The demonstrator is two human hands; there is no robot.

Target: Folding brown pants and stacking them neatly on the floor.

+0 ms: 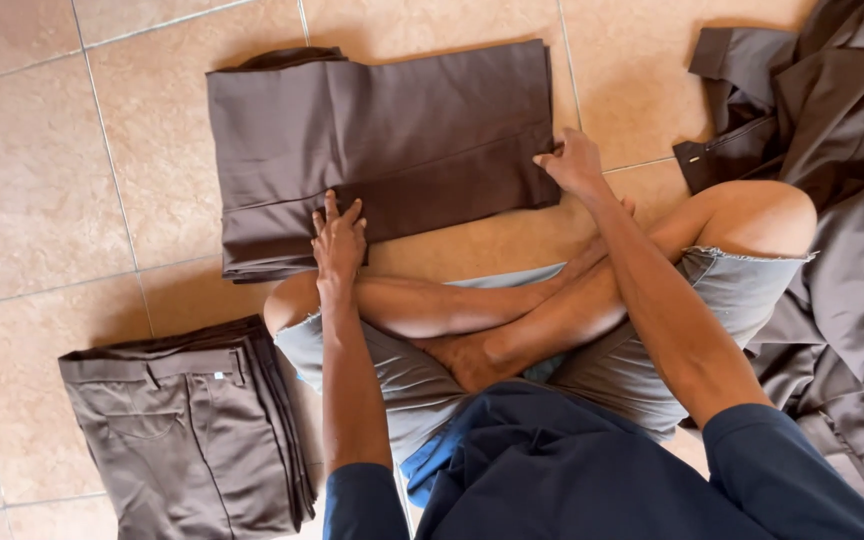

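Observation:
A folded pair of dark brown trousers (382, 140) lies flat on the tiled floor in front of my crossed legs. My left hand (338, 237) presses flat on its near edge, fingers together and stretched out. My right hand (572, 162) pinches the right near corner of the same folded trousers. I sit cross-legged in grey shorts and a dark blue shirt.
A stack of folded brown trousers (192, 430) sits on the floor at my left. A loose heap of unfolded brown garments (832, 150) lies at my right, reaching down past my right knee. The floor is beige tile (42, 180).

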